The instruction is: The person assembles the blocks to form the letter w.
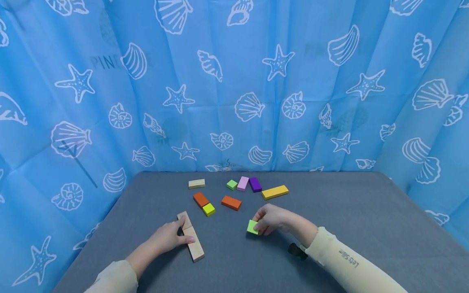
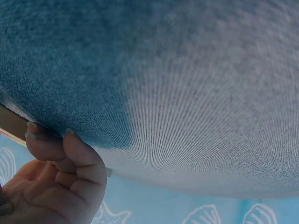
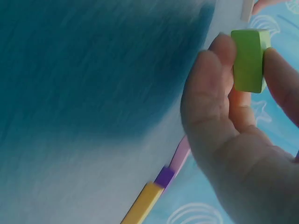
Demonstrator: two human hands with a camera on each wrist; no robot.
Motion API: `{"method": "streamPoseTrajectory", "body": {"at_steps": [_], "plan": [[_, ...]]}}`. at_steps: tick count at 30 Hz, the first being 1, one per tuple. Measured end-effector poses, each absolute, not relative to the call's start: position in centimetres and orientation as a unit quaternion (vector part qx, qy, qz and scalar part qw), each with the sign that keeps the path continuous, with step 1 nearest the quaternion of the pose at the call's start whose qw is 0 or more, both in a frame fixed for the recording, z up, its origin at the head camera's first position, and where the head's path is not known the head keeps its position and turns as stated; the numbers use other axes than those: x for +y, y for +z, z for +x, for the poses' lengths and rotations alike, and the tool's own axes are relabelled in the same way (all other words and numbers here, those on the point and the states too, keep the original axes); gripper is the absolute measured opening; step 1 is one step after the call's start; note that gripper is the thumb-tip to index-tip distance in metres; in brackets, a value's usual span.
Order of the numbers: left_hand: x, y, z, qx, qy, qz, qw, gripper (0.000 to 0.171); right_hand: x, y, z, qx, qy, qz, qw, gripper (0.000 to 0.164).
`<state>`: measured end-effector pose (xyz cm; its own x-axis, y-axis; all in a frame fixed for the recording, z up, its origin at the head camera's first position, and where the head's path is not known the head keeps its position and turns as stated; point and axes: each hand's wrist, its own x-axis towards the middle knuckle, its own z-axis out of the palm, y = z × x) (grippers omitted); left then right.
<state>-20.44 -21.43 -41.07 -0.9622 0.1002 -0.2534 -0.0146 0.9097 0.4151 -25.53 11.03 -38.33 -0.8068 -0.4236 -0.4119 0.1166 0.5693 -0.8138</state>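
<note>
Two plain wooden blocks [image 1: 194, 244] lie end to end in a line on the grey cloth. My left hand [image 1: 166, 237] is on them, its thumb across the nearer block and a finger at the farther one. In the left wrist view, the curled fingers [image 2: 84, 154] are beside the brown side of a block [image 2: 13, 123]. To the right, my right hand [image 1: 272, 219] pinches a light green block [image 1: 252, 227] between thumb and fingertips. The right wrist view shows this green block [image 3: 248, 60] close over the table, its broad side facing the camera.
Beyond the hands lie an orange block [image 1: 200, 199] touching a yellow one [image 1: 209, 209], another orange block [image 1: 231, 202], a wooden block [image 1: 196, 184], and green [image 1: 232, 184], pink [image 1: 243, 183], purple [image 1: 255, 184] and long yellow [image 1: 275, 192] blocks. A blue curtain [image 1: 234, 134] hangs behind.
</note>
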Motion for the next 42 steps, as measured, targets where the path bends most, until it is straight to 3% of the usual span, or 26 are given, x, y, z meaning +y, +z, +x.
{"method": "streamPoseTrajectory", "body": {"at_steps": [18, 42], "plan": [[-21.3, -41.0, -20.3, 0.969, 0.208, 0.023, 0.133, 0.091, 6.0, -38.8, -22.7, 0.840, -0.417, -0.137, 0.318, 0.010], [-21.7, -41.1, -20.3, 0.969, 0.212, 0.054, 0.112, 0.090, 2.2, -39.8, -20.4, 0.845, -0.423, -0.176, 0.276, 0.009]]}}
